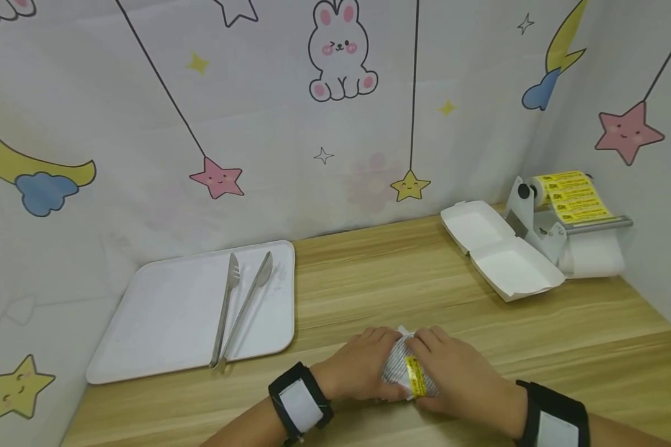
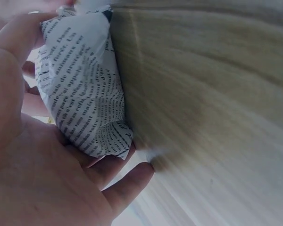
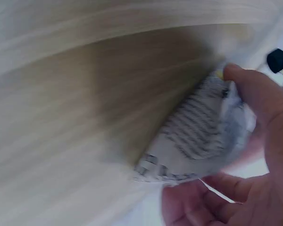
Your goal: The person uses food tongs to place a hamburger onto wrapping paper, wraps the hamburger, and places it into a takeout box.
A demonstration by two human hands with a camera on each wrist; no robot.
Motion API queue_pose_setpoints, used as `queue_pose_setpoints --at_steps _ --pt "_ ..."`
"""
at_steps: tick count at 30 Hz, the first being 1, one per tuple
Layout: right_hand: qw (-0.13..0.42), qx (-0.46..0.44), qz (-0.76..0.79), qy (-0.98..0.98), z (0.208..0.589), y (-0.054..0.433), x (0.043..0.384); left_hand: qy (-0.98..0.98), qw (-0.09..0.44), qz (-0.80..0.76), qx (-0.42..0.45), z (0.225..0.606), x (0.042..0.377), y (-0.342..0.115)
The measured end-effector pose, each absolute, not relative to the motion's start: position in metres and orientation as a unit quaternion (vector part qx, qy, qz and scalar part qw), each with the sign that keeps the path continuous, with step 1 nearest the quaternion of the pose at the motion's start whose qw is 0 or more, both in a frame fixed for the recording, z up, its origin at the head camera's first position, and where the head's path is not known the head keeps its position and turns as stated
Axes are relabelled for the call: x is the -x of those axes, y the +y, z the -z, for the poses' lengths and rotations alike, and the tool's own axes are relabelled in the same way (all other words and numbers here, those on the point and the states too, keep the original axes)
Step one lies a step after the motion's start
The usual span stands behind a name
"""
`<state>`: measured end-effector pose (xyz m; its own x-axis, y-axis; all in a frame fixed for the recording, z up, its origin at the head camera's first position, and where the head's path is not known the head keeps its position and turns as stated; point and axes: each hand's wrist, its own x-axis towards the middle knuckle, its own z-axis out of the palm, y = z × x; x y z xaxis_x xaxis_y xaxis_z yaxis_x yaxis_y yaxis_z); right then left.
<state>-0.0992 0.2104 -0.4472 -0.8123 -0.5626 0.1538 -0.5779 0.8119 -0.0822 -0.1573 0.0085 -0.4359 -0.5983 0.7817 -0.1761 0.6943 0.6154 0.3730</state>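
Between both hands is a small packet wrapped in white paper with printed text, a yellow sticker across its top. My left hand holds its left side, thumb at the near edge and fingers on the far side. From the right, my right hand grips the opposite side in the same way. In the left wrist view the folded end of the packet shows between thumb and fingers, close over the wood. The right wrist view shows the other, tapered end of the packet; what is inside is hidden.
A white tray at the left bears a slotted metal utensil and a rounded one, handles meeting at its front edge. Back right, an open white takeaway box stands beside a dispenser with a roll of yellow stickers.
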Motion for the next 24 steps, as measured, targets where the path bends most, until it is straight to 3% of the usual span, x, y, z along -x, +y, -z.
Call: queue_pose_setpoints --at_steps 14,19,24 --pt "0.024 -0.314 -0.171 -0.933 0.447 0.225 0.101 0.874 0.155 -0.204 -0.412 0.439 0.164 0.0" --pt "-0.021 -0.308 -0.218 -0.926 0.446 0.237 0.101 0.877 0.156 -0.207 -0.404 0.435 0.168 -0.006" --pt "-0.078 -0.326 -0.224 -0.915 0.451 0.241 0.099 0.857 0.191 -0.241 -0.414 0.434 0.169 -0.011"
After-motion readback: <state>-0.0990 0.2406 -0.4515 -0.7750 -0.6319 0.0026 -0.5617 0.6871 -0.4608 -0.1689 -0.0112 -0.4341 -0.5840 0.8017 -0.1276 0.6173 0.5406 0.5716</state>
